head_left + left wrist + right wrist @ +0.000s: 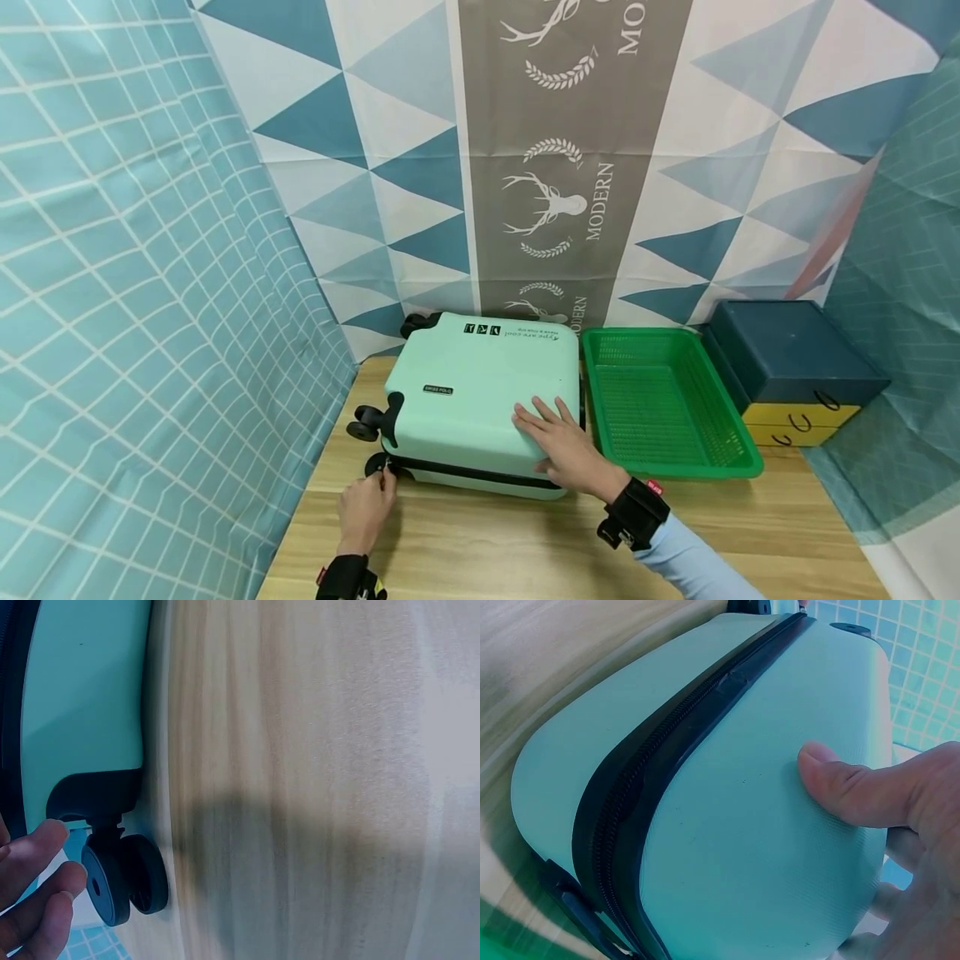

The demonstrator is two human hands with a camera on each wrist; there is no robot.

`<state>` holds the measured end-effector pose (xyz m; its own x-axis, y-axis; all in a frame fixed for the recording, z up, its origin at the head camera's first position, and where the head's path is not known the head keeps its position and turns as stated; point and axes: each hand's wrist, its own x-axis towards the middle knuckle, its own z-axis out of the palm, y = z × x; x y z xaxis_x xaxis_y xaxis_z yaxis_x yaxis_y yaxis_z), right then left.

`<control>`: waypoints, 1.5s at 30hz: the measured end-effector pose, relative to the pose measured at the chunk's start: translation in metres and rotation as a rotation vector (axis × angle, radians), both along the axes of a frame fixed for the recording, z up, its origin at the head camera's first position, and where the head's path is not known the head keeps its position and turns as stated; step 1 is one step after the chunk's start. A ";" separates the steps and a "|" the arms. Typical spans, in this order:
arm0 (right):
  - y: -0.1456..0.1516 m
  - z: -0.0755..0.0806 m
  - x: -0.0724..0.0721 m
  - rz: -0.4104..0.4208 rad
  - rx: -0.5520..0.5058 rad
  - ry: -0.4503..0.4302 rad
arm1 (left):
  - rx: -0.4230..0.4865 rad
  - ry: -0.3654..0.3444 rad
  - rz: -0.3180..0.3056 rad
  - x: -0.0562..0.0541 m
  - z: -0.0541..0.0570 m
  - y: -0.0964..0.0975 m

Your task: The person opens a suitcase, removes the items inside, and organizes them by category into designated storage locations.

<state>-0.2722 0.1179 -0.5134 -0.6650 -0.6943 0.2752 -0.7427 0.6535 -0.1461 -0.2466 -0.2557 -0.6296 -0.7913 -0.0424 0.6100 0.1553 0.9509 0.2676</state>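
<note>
A mint-green hard-shell suitcase [472,392] lies flat on the wooden table, its black wheels [363,423] pointing left. Along its near side runs a black zipper [667,724], its teeth meshed where they show. At the near left corner, beside a wheel [106,881], my left hand [366,504] pinches the small metal zipper pull [802,610]. My right hand [566,450] rests on the near right part of the lid with its fingers spread. In the right wrist view its thumb [847,784] presses the shell's side, above the zipper.
A green plastic basket [667,400] stands right of the suitcase. Beyond it is a dark blue box [802,350] over yellow drawers [798,414] with black loop pulls. Patterned cloth [547,167] hangs behind, and a teal grid-patterned cloth [150,250] borders the table's left side.
</note>
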 end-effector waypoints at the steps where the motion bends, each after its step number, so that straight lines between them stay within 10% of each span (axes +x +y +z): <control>1: 0.000 0.001 -0.001 0.002 -0.001 -0.009 | 0.001 -0.004 0.002 0.001 0.000 0.000; 21: 0.020 -0.009 -0.023 0.002 0.010 0.139 | -0.049 0.161 -0.123 0.046 -0.028 0.022; 32: 0.007 -0.013 -0.020 -0.045 0.051 0.188 | 0.074 -0.008 -0.314 0.033 -0.031 0.006; 45: 0.009 -0.015 -0.029 -0.008 -0.023 0.204 | 0.018 -0.189 -0.292 0.033 -0.023 0.009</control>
